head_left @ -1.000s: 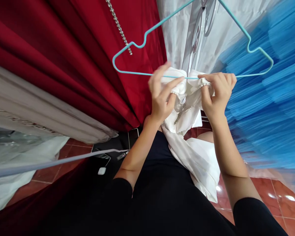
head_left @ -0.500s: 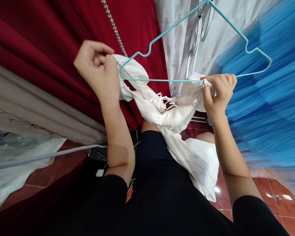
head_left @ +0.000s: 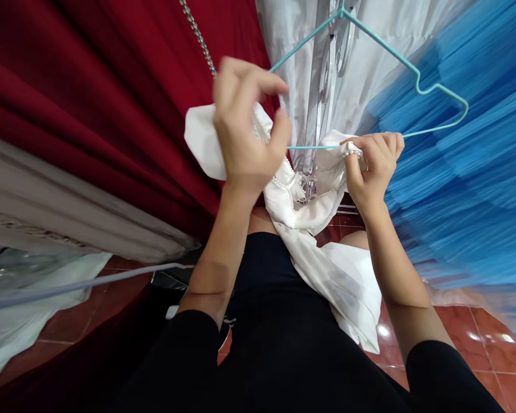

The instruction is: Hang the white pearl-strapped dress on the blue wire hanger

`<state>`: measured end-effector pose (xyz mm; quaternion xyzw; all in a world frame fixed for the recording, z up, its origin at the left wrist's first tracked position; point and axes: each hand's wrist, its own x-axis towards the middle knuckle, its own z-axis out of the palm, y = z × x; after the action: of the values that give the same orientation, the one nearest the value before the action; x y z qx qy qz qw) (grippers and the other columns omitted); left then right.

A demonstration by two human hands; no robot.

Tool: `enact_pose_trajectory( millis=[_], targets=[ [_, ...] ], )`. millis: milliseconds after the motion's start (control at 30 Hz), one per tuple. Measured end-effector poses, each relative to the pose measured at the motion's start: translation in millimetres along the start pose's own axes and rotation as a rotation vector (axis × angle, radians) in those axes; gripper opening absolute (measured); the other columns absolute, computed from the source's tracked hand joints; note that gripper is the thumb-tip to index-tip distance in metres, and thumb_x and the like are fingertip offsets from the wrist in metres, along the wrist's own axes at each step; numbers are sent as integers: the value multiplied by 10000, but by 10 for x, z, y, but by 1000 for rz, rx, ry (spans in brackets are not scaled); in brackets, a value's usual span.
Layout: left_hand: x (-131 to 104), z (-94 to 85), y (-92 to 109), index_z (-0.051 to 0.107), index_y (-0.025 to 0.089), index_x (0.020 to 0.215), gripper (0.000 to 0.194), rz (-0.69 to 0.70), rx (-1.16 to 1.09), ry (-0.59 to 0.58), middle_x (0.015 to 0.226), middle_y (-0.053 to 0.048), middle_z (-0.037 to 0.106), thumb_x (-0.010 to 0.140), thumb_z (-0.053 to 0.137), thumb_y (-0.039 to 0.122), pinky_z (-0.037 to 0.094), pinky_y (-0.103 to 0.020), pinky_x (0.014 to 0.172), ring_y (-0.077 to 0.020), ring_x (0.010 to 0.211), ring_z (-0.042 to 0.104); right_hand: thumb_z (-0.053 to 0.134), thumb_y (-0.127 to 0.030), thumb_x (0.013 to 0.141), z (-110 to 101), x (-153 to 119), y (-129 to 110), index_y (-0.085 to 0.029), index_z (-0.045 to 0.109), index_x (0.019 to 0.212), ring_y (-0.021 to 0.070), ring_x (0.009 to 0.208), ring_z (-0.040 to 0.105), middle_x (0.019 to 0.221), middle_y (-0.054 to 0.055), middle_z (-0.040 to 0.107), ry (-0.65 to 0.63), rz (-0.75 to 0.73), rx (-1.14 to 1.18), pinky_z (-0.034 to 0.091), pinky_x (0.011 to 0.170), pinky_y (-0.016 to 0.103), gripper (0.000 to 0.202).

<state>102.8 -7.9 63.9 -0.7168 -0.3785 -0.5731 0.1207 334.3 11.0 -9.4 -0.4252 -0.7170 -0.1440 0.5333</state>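
The right hand (head_left: 375,172) pinches a beaded edge of the white garment (head_left: 309,217) between thumb and fingers, up against the lower bar of the hanger (head_left: 312,147). The left hand (head_left: 246,129) is blurred, thumb and forefinger apart, in front of the garment's other end; whether its remaining fingers hold cloth, I cannot tell. The garment sags between the hands, lower folds by the person's legs. If the right pinch loosens, the slack weight could drag that edge off the bar. The beads (head_left: 290,192) could snag or pop if tugged across the wire, and the loose ties could tangle. Red cloth (head_left: 124,103) and a jewelled chain (head_left: 198,37) hang close beside the left hand, blue tulle (head_left: 451,172) beside the right; a careless swing could catch either.
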Motion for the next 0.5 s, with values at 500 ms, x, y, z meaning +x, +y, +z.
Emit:
enact_pose_trajectory(
  millis=[500],
  targets=[
    [-308, 234, -10, 743, 205, 1104, 425, -97, -102, -484, 995, 8, 759, 924, 450, -44, 509, -395, 993, -189, 978, 711, 480, -285, 982, -622, 157, 519, -268, 651, 1110, 339, 1230, 514, 1078, 117, 498, 164, 145, 34, 488, 956, 557, 214]
  ],
)
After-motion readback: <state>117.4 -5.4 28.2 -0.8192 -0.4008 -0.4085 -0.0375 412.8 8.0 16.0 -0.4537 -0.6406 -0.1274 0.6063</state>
